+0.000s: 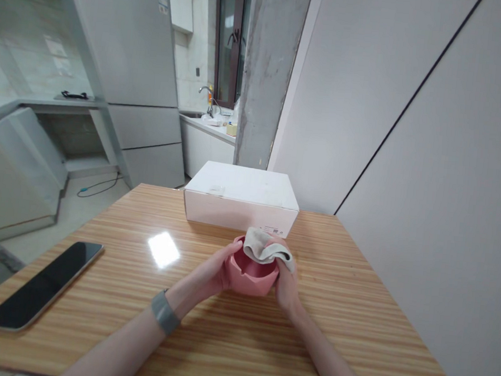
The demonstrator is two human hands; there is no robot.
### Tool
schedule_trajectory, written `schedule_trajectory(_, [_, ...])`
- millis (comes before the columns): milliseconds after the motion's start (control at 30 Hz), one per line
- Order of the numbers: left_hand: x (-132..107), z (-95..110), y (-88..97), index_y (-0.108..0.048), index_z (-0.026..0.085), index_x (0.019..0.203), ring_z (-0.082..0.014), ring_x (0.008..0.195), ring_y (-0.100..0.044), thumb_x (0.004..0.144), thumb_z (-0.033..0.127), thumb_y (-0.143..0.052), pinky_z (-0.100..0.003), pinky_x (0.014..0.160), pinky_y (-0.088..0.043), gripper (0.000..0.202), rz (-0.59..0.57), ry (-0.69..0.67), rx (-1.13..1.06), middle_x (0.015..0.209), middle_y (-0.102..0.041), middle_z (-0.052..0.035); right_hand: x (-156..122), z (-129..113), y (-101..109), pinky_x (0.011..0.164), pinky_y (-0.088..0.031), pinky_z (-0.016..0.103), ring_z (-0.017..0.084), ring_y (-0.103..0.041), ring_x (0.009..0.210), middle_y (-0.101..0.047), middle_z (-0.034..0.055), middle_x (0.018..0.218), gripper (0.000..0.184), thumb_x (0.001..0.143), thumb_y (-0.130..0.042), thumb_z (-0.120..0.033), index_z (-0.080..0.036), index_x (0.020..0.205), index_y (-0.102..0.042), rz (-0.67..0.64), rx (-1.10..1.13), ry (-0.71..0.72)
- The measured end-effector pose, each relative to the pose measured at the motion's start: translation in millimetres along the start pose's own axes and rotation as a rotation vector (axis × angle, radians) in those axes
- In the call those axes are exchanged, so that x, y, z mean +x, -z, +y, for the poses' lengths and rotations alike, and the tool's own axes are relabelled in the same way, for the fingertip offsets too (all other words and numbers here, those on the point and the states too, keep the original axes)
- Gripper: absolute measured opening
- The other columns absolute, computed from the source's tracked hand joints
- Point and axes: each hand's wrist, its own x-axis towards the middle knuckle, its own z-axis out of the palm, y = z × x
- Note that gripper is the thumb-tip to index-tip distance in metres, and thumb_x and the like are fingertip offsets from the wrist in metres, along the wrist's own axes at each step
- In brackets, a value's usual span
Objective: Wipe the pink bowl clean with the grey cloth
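Note:
A pink ashtray (250, 282) with a faceted side and a notch in its rim is held just over the table, tilted so its hollow inside shows. My left hand (217, 272) grips its left side, thumb on the rim. On the right, my right hand (286, 285) is closed on a light grey cloth (262, 247), which drapes over the far right part of the rim. The cloth hides some of the right fingers and part of the ashtray's inside. A grey band (165, 312) circles my left wrist.
The wood-grain table (342, 339) carries a white box (241, 196) just beyond the ashtray, near the far edge. A black phone or tablet (43, 287) lies flat at the left edge. A white wall (412, 168) runs along the right; a fridge (126, 52) stands behind.

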Motion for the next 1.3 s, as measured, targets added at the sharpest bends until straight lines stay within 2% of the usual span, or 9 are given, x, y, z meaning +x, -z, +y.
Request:
schedule_trajectory(133, [4, -5, -1.7, -0.060, 0.015, 0.117, -0.0234, 0.105, -0.063, 0.081, 0.031, -0.063, -0.031, 0.088, -0.051, 0.039, 0.051, -0.145, 0.040, 0.114, -0.067, -0.0094, -3, 7, -7, 0.100, -0.038, 0.034, 0.021, -0.058, 0.103, -0.069, 0.0012, 0.099, 0.025, 0.077, -0.061, -0.043, -0.022, 0.089, -0.069, 0.059, 0.021, -0.005])
schedule_trajectory(233, [4, -5, -4.1, -0.055, 0.014, 0.120, -0.0270, 0.109, -0.059, 0.082, 0.035, -0.062, -0.037, 0.088, -0.051, 0.044, 0.076, -0.269, 0.149, 0.120, -0.063, -0.0125, -5, 11, -15, 0.103, -0.037, 0.036, 0.020, -0.057, 0.110, -0.069, 0.0006, 0.107, 0.035, 0.078, -0.060, -0.048, -0.022, 0.101, -0.067, 0.213, 0.139, -0.140])
schedule_trajectory(333, [0, 0, -4.8, -0.042, 0.023, 0.132, -0.0256, 0.115, -0.055, 0.081, 0.036, -0.063, -0.039, 0.091, -0.049, 0.057, 0.121, -0.423, 0.345, 0.131, -0.054, -0.0094, -4, 9, -22, 0.100, -0.042, 0.038, 0.022, -0.057, 0.113, -0.069, 0.0015, 0.108, 0.041, 0.081, -0.056, -0.052, -0.022, 0.107, -0.066, 0.208, 0.352, -0.322])
schedule_trajectory(500, [-6, 10, -0.1, -0.027, 0.028, 0.141, -0.0288, 0.128, -0.042, 0.050, 0.027, -0.087, -0.044, 0.110, -0.031, 0.109, -0.047, -0.600, 0.856, 0.141, -0.042, -0.0089, -2, 7, -18, 0.094, -0.048, 0.037, 0.022, -0.061, 0.107, -0.071, 0.0019, 0.103, 0.032, 0.083, -0.056, -0.046, -0.022, 0.100, -0.068, 0.182, 0.578, -0.518])
schedule_trajectory(633, [-4, 16, 10.3, -0.039, 0.024, 0.135, -0.0342, 0.132, -0.033, 0.037, 0.029, -0.090, -0.049, 0.112, -0.025, 0.111, 0.055, -0.733, 1.144, 0.143, -0.035, -0.0119, -1, 8, -14, 0.091, -0.050, 0.037, 0.021, -0.065, 0.099, -0.072, 0.0026, 0.099, 0.029, 0.087, -0.050, -0.042, -0.021, 0.098, -0.066, 0.170, 0.645, -0.633])
schedule_trajectory(833, [5, 9, 12.5, -0.031, 0.022, 0.138, -0.0295, 0.124, -0.046, 0.046, 0.026, -0.088, -0.045, 0.108, -0.033, 0.109, 0.035, -0.746, 0.890, 0.135, -0.048, -0.0115, -4, -2, -21, 0.092, -0.049, 0.038, 0.020, -0.063, 0.101, -0.071, 0.0036, 0.100, 0.033, 0.093, -0.039, -0.039, -0.020, 0.107, -0.062, -0.051, 0.791, -0.765])
schedule_trajectory(1067, [8, 4, 7.5, -0.043, 0.021, 0.129, -0.0271, 0.121, -0.050, 0.048, 0.026, -0.086, -0.041, 0.104, -0.037, 0.092, 0.215, -0.837, 0.801, 0.130, -0.054, -0.0101, -12, -9, -15, 0.095, -0.045, 0.040, 0.021, -0.064, 0.100, -0.072, 0.0053, 0.101, 0.038, 0.094, -0.038, -0.042, -0.018, 0.115, -0.059, -0.148, 0.822, -0.853])
schedule_trajectory(1200, [8, 7, 16.0, -0.051, 0.019, 0.121, -0.0248, 0.111, -0.057, 0.053, 0.025, -0.083, -0.037, 0.097, -0.043, 0.076, 0.333, -0.809, 0.720, 0.122, -0.060, -0.0096, -24, -21, 9, 0.097, -0.043, 0.041, 0.024, -0.065, 0.101, -0.072, 0.0088, 0.100, 0.045, 0.091, -0.042, -0.049, -0.015, 0.115, -0.060, -0.183, 0.709, -0.970])
schedule_trajectory(1300, [12, 6, 24.1, -0.056, 0.016, 0.114, -0.0234, 0.100, -0.061, 0.058, 0.028, -0.079, -0.036, 0.090, -0.045, 0.062, 0.375, -0.718, 0.567, 0.112, -0.065, -0.0099, -33, -38, 47, 0.097, -0.043, 0.041, 0.025, -0.066, 0.100, -0.073, 0.0093, 0.096, 0.044, 0.089, -0.047, -0.047, -0.013, 0.113, -0.061, -0.083, 0.616, -1.043])
